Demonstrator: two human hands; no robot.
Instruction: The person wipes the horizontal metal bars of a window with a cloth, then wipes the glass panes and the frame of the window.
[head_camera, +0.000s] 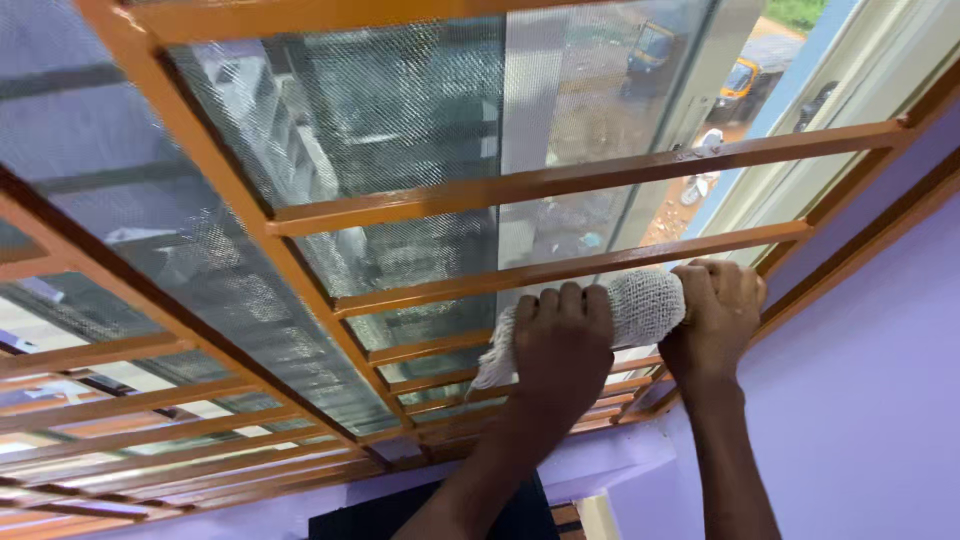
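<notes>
A white mesh cloth (645, 305), rolled up, is stretched between both my hands against the window grille. My left hand (563, 340) grips its left part, with frayed threads hanging below the fist. My right hand (715, 315) grips the right end, close to the orange window frame. The cloth lies just under an orange horizontal bar (570, 268) of the grille. Behind the bars are textured glass panes (400, 110).
The orange grille has several horizontal bars and a thick upright (210, 190) on the left. A purple wall (860, 390) rises on the right, with a purple sill (610, 460) below. Through a clear pane, vehicles (745, 80) stand on a street outside.
</notes>
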